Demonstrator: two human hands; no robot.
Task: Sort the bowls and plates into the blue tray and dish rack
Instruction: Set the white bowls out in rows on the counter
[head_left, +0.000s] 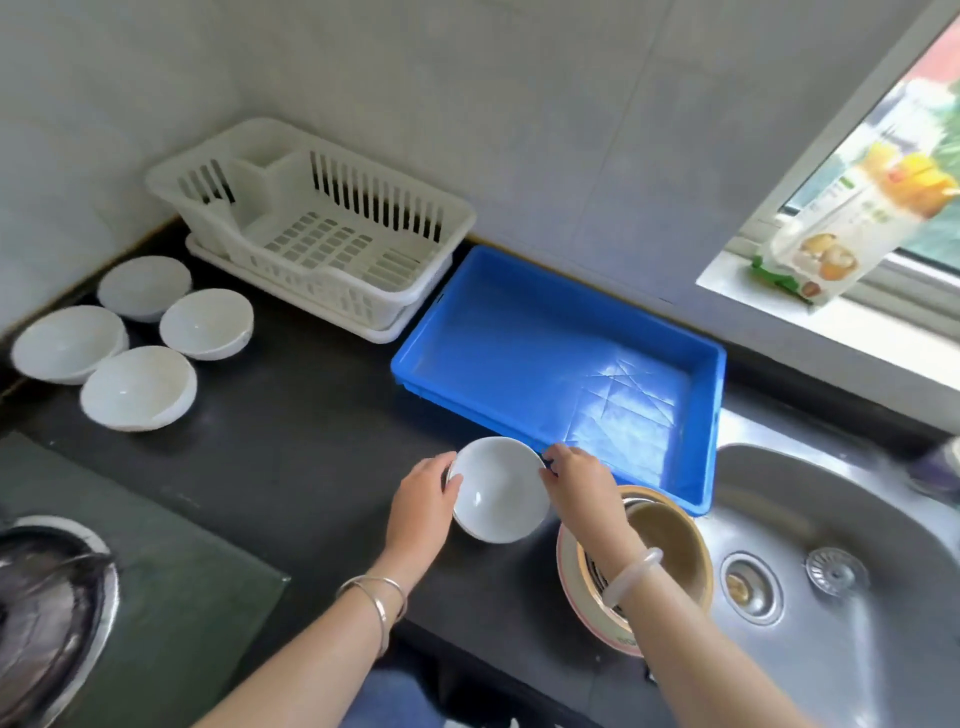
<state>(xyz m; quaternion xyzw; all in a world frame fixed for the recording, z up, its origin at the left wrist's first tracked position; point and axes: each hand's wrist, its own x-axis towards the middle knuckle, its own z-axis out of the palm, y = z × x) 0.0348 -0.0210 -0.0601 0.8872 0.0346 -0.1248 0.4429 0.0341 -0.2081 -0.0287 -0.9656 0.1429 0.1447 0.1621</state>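
A white bowl (500, 488) is held just in front of the blue tray (561, 332), above the dark counter. My left hand (423, 501) grips its left rim and my right hand (582, 486) grips its right rim. The tray holds nothing. The white dish rack (317, 223) stands at the back against the wall, also with nothing in it. Several white bowls and plates (137, 387) sit in a cluster at the far left of the counter.
A tan pot with a pink rim (670, 540) sits under my right forearm beside the steel sink (831, 545). A stove burner (47, 597) on a glass hob lies at the lower left. A food packet (831, 239) stands on the window sill.
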